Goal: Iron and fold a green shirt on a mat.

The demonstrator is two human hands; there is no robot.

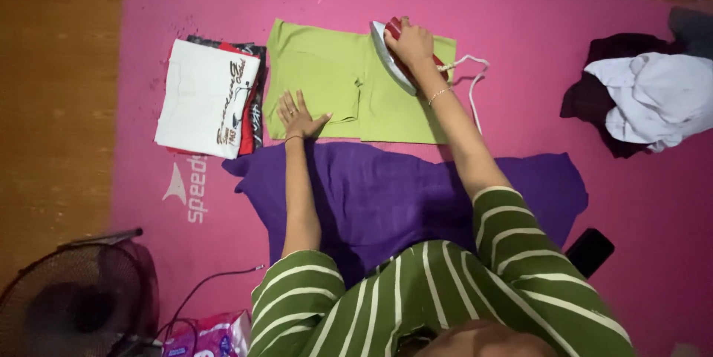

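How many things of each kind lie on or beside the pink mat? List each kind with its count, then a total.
Green cloth: 1
Purple cloth: 1
Iron: 1
Folded stack: 1
Loose clothes heap: 1
Fan: 1
Phone: 1
Total: 7

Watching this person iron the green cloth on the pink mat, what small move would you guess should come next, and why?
Probably slide the iron leftward across the green cloth. The right hand grips it at the cloth's upper right part, while the left hand lies flat on the lower left edge, pinning the fabric, so the stretch between them looks ready for pressing.
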